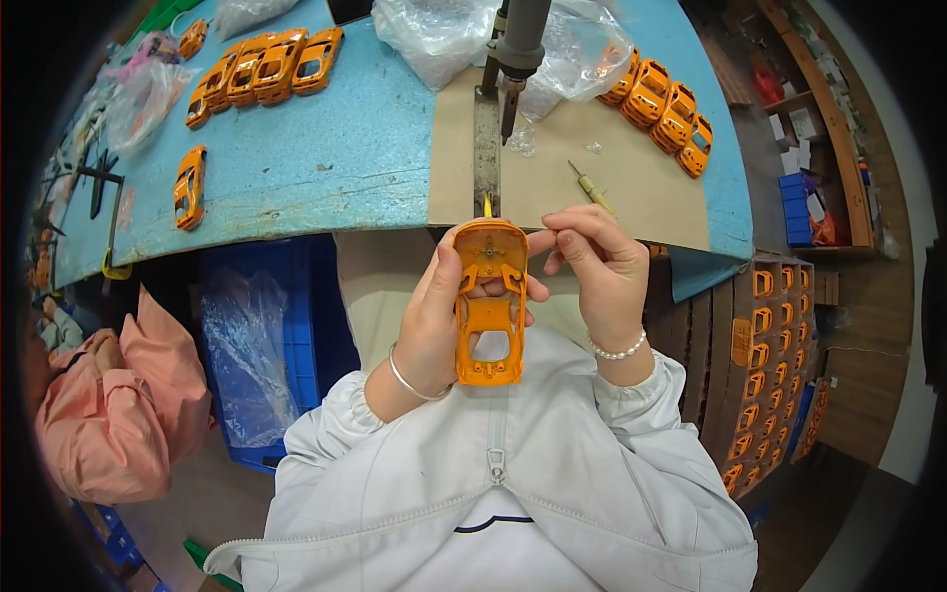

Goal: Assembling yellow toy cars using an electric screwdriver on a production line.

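Observation:
My left hand (pixel 426 316) is wrapped round an orange model car body shell (pixel 489 314), held in front of my chest at the table's near edge. The shell's hollow inside faces up, and window openings show through it. Some left fingertips show through and beside its openings. Just right of the shell's upper end is my right hand (pixel 607 264), with its thumb and forefinger pinched together. Anything between them is too small to make out. Beyond the shell, a narrow metal bar (pixel 486 148) with a yellow tip (pixel 487 205) points toward me, under a grey upright tool head (pixel 521 44).
Orange shells (pixel 281 64) stand in a row at the back left, others (pixel 674 116) at the back right. A screwdriver-like tool (pixel 592 190) lies on brown board (pixel 641 202). Plastic bags (pixel 434 39) lie behind. Blue crate (pixel 296 375), pink-sleeved person (pixel 118 414) left; stacked trays (pixel 691 365) right.

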Demonstrator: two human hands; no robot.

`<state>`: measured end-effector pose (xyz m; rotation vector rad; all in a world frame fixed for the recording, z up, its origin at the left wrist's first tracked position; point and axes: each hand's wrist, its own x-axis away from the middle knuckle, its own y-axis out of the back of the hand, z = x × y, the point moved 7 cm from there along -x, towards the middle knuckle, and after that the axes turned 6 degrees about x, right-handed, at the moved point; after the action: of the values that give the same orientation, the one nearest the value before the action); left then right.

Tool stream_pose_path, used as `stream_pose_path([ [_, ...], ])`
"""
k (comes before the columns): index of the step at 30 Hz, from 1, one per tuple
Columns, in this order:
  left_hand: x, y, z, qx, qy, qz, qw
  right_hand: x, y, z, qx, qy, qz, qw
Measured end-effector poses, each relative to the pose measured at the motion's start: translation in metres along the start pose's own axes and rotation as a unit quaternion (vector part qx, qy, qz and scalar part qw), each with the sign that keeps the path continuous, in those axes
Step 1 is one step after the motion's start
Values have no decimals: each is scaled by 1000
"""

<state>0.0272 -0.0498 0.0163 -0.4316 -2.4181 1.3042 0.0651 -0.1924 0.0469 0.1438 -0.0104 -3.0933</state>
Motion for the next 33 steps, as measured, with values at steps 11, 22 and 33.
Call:
stream_pose_path([
  [11,15,-38,-50,-575,-265,120,765,19,-6,17,-181,-130,115,968],
  [22,21,-52,-48,-683,-319,193,628,31,-13,41,68,-26,151,986],
  [33,24,-51,-47,-674,-344,202,622,32,-14,41,74,-53,184,979],
])
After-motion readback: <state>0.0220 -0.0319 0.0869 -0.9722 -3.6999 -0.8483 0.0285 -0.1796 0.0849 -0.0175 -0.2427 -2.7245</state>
